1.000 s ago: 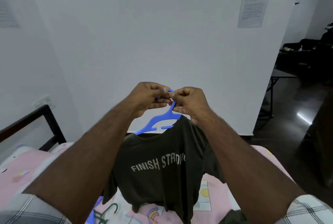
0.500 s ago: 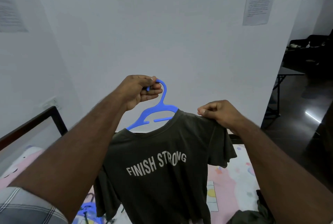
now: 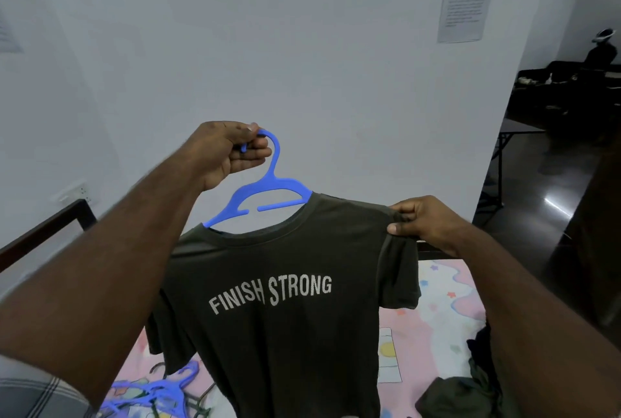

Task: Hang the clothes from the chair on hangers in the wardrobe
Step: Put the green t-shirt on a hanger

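A dark olive T-shirt (image 3: 289, 310) with "FINISH STRONG" printed on it hangs on a blue plastic hanger (image 3: 265, 196), held up in front of a white wall. My left hand (image 3: 225, 152) grips the hanger's hook. My right hand (image 3: 423, 222) pinches the shirt's right shoulder seam, where the hanger's arm is hidden under the cloth. The hanger's left arm sticks out of the neck opening. No wardrobe or chair shows.
Below lies a bed with a pink patterned sheet (image 3: 437, 313) and a dark bed frame (image 3: 47, 233) at the left. Several loose hangers (image 3: 158, 394) lie at the lower left, dark clothes (image 3: 470, 384) at the lower right. A dark room opens at the right.
My right hand left the hook and took the shirt's right shoulder. My left hand keeps the hook and the shirt now hangs higher and spread wider.
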The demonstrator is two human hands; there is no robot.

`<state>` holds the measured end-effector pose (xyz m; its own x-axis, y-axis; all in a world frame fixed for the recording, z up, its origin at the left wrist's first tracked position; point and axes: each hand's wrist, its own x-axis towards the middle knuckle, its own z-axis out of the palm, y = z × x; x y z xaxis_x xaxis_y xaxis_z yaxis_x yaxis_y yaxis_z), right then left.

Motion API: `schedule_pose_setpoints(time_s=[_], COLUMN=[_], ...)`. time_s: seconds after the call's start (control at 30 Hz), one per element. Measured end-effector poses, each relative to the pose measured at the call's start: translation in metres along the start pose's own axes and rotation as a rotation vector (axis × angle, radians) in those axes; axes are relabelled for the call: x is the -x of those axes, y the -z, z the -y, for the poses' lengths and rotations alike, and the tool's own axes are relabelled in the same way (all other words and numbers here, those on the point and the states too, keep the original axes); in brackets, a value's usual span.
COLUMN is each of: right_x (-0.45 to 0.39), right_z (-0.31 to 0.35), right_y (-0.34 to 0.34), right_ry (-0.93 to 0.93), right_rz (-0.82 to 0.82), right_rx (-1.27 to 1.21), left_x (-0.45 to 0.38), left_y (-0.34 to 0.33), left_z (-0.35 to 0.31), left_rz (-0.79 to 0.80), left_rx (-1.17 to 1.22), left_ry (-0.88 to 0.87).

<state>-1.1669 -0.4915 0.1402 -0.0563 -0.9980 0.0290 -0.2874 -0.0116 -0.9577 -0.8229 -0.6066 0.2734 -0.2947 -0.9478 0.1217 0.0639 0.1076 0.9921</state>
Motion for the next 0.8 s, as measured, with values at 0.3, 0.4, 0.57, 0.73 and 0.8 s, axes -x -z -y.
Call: schedule_pose_setpoints(time_s=[0.3,0.4,0.57,0.73,0.8], right_x=[0.004,0.004,0.003,0.002,0.002], right_z=[-0.009,-0.011,-0.013,-0.023,-0.026], right_y=[0.001,0.007,0.005,0.002,0.0], right_ry=[-0.052,-0.088,-0.112,-0.124,-0.129], right_rz=[-0.056,-0.059,-0.052,-0.123,-0.126], right_rx=[0.086,0.153,0.267,0.328,0.337], left_x=[-0.006,-0.006,-0.005,-0.006,-0.006], left_y=[0.014,0.017,0.022,0.028,0.032], left_z=[-0.004,-0.003,-0.003,-0.007,-0.008], left_rz=[0.007,0.006,-0.002,-0.033,-0.05], left_rx=[-0.011,-0.018,-0.013,-0.001,0.007], left_ry=[-0.011,-0.018,-0.025,-0.034,-0.041])
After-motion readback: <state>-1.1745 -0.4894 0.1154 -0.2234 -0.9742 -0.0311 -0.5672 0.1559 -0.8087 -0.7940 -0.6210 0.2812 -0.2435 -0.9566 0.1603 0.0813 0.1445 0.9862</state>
